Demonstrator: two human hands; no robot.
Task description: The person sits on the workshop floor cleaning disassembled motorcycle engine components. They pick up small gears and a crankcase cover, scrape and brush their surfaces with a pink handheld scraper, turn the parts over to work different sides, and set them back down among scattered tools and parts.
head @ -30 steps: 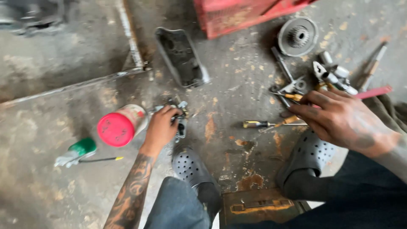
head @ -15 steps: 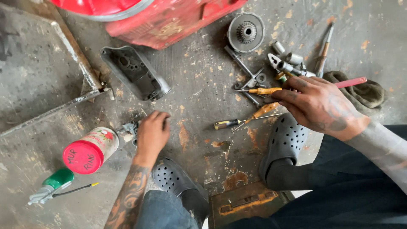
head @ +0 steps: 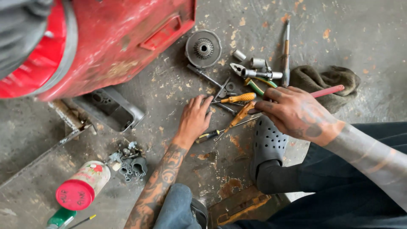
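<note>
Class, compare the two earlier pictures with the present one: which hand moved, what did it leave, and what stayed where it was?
The left hand left the small metal engine part beside the red-capped can and crossed rightward to the scattered tools, its fingertips now near the orange-handled screwdriver. The right hand stayed over the tools with the red-handled tool. The gear and rag lie unmoved.

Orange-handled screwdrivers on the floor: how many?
2. One orange-handled screwdriver lies beside the left hand; the other below it, by the right hand. More may be hidden.
</note>
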